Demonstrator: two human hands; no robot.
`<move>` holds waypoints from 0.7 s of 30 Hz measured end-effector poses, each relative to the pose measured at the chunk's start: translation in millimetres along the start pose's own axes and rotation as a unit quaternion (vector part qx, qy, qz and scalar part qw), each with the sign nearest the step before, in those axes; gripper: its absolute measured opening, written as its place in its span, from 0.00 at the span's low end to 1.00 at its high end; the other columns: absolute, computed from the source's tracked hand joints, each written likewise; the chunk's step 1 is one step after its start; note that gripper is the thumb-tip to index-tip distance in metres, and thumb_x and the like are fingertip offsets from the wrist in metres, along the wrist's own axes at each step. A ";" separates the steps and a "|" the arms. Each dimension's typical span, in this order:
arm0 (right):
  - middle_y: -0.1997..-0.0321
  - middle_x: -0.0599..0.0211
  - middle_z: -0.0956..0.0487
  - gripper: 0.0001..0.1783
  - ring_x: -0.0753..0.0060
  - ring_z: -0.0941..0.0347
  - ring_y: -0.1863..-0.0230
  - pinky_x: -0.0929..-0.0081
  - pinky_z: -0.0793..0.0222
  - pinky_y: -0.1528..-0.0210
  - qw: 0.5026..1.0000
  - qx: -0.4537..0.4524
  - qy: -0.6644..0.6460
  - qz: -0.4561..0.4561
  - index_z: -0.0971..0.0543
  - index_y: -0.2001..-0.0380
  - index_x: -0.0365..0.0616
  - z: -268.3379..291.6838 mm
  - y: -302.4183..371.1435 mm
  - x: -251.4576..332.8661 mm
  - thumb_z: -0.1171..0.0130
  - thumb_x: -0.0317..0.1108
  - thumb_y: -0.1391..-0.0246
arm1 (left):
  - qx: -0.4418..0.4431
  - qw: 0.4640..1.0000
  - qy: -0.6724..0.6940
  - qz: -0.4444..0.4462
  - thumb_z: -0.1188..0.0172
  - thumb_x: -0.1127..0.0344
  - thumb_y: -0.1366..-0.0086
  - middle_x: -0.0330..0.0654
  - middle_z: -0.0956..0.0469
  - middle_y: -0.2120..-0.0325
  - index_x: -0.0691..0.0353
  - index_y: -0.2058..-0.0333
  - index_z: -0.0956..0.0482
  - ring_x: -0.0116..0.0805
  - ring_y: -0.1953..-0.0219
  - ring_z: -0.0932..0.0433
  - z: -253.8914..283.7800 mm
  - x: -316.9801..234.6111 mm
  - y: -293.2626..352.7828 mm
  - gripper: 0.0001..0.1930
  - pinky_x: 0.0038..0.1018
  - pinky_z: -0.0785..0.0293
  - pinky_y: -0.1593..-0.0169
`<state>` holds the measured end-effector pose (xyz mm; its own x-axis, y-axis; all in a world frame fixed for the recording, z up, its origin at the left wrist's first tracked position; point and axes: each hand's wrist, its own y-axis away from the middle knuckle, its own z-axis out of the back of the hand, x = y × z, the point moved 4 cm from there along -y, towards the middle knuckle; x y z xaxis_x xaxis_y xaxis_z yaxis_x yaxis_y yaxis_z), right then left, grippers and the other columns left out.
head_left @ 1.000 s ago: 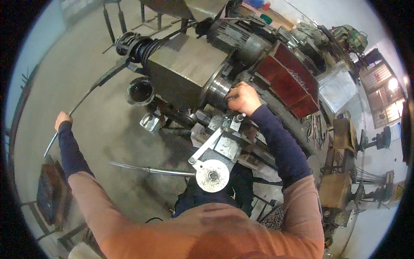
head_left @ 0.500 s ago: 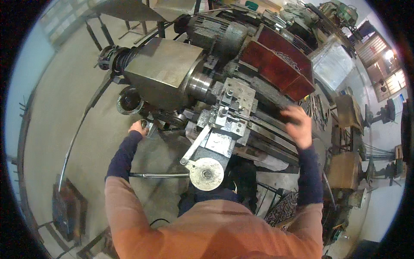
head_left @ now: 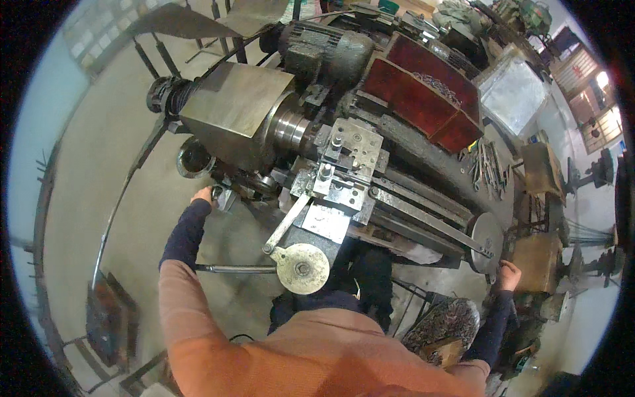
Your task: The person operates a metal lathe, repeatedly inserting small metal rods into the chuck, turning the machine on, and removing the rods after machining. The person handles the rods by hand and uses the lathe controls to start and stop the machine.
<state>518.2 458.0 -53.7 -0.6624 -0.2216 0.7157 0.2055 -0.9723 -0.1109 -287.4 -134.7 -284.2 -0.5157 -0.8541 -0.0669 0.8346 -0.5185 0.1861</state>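
A small lathe stands before me, with a grey headstock [head_left: 228, 99], a shiny spindle chuck [head_left: 291, 129] and a tool slide block [head_left: 347, 155]. My left hand [head_left: 203, 194] is closed beside a small shiny metal part [head_left: 225, 200] below the headstock; its grip is partly hidden. At the right end of the lathe bed, my right hand [head_left: 509, 274] is closed at the lower rim of a round metal disc [head_left: 486, 238]. What its fingers hold cannot be made out. Between my arms is a pale round plate [head_left: 302, 268] with a bar handle [head_left: 238, 268] reaching left.
A red bin [head_left: 420, 102] with small metal pieces sits behind the bed, near an electric motor [head_left: 327, 53]. Several wrenches [head_left: 488, 169] lie at the right. A heap of metal pieces [head_left: 446, 324] is by my right forearm. A box-like pedal [head_left: 109, 324] stands lower left.
My right hand has moved from above the bed down and right to the round disc's rim. My left hand stays by the shiny part. The whole view has shifted slightly.
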 end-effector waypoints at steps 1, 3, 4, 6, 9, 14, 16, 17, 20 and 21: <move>0.73 0.63 0.22 0.14 0.76 0.30 0.73 0.81 0.34 0.67 1.000 -0.011 0.024 0.001 0.21 0.70 0.31 7.0 1.9 -7.7 0.50 0.27 0.60 | 0.014 1.000 -0.013 0.009 0.40 0.60 0.50 0.41 0.22 0.63 0.42 0.48 0.33 0.42 0.61 0.23 0.2 -2.9 0.2 0.27 0.40 0.31 0.53; 0.72 0.62 0.22 0.14 0.76 0.29 0.71 0.81 0.34 0.65 0.999 -0.024 0.043 -0.016 0.21 0.68 0.31 14.2 4.6 -24.7 0.51 0.26 0.59 | 0.026 0.996 -0.083 -0.002 0.43 0.62 0.48 0.42 0.22 0.64 0.42 0.50 0.32 0.41 0.60 0.23 15.7 -2.0 -15.6 0.23 0.41 0.31 0.54; 0.72 0.62 0.22 0.14 0.75 0.28 0.70 0.81 0.34 0.64 0.998 -0.025 0.061 0.000 0.21 0.68 0.32 12.1 7.0 -24.6 0.51 0.26 0.59 | 0.008 0.996 -0.093 -0.016 0.46 0.63 0.46 0.42 0.22 0.65 0.42 0.52 0.31 0.41 0.61 0.23 19.9 -4.2 -14.4 0.20 0.41 0.31 0.55; 0.71 0.61 0.21 0.14 0.74 0.27 0.69 0.79 0.33 0.62 0.993 -0.025 0.107 0.049 0.21 0.68 0.32 20.4 5.2 7.6 0.52 0.25 0.58 | -0.028 0.992 -0.111 -0.043 0.52 0.66 0.43 0.42 0.22 0.66 0.43 0.55 0.30 0.41 0.61 0.23 21.9 -7.0 -10.9 0.16 0.41 0.31 0.58; 0.64 0.60 0.23 0.15 0.70 0.28 0.63 0.78 0.35 0.59 0.984 0.025 -0.169 0.050 0.24 0.64 0.30 34.2 34.8 110.7 0.55 0.28 0.52 | -0.028 0.995 -0.083 -0.053 0.50 0.67 0.45 0.43 0.22 0.67 0.46 0.57 0.30 0.41 0.62 0.23 0.8 31.1 5.9 0.16 0.40 0.30 0.60; 0.64 0.59 0.23 0.16 0.68 0.28 0.64 0.78 0.34 0.59 0.687 0.135 -0.361 0.616 0.27 0.63 0.32 9.8 193.0 352.1 0.52 0.34 0.50 | -0.022 0.997 -0.073 -0.006 0.46 0.65 0.48 0.46 0.23 0.65 0.53 0.56 0.29 0.45 0.60 0.25 37.2 21.5 31.4 0.18 0.40 0.27 0.59; 0.64 0.59 0.23 0.16 0.68 0.28 0.63 0.78 0.35 0.59 0.614 0.185 -0.368 0.673 0.27 0.62 0.32 -6.7 219.2 403.6 0.52 0.33 0.51 | -0.003 0.998 -0.056 0.033 0.45 0.64 0.48 0.46 0.23 0.65 0.53 0.55 0.29 0.45 0.59 0.25 67.9 13.7 57.5 0.19 0.39 0.28 0.58; 0.64 0.59 0.23 0.16 0.68 0.28 0.63 0.78 0.35 0.59 0.597 0.195 -0.374 0.683 0.27 0.62 0.32 -12.5 226.2 416.9 0.52 0.33 0.51 | 0.002 0.998 -0.048 0.051 0.44 0.63 0.48 0.46 0.23 0.65 0.53 0.55 0.29 0.45 0.59 0.25 85.1 12.4 67.9 0.19 0.39 0.28 0.58; 0.63 0.59 0.23 0.16 0.69 0.28 0.63 0.78 0.35 0.58 0.573 0.198 -0.385 0.696 0.27 0.61 0.32 -18.8 233.8 430.0 0.52 0.31 0.52 | -0.031 0.995 0.024 0.087 0.43 0.63 0.48 0.46 0.22 0.65 0.53 0.53 0.29 0.44 0.58 0.25 85.8 66.7 85.5 0.21 0.38 0.29 0.55; 0.63 0.59 0.23 0.16 0.69 0.28 0.62 0.78 0.35 0.58 0.569 0.198 -0.389 0.697 0.27 0.61 0.32 -19.6 233.3 430.0 0.52 0.30 0.52 | -0.041 0.993 0.050 0.100 0.43 0.63 0.48 0.46 0.22 0.65 0.53 0.52 0.29 0.44 0.58 0.25 85.2 84.9 93.9 0.22 0.38 0.29 0.55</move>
<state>267.2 134.4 214.7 0.8309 -0.5076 0.2277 0.3882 0.2358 -0.8909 -269.4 -252.5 -188.9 -0.3194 -0.9381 -0.1337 0.9336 -0.3357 0.1251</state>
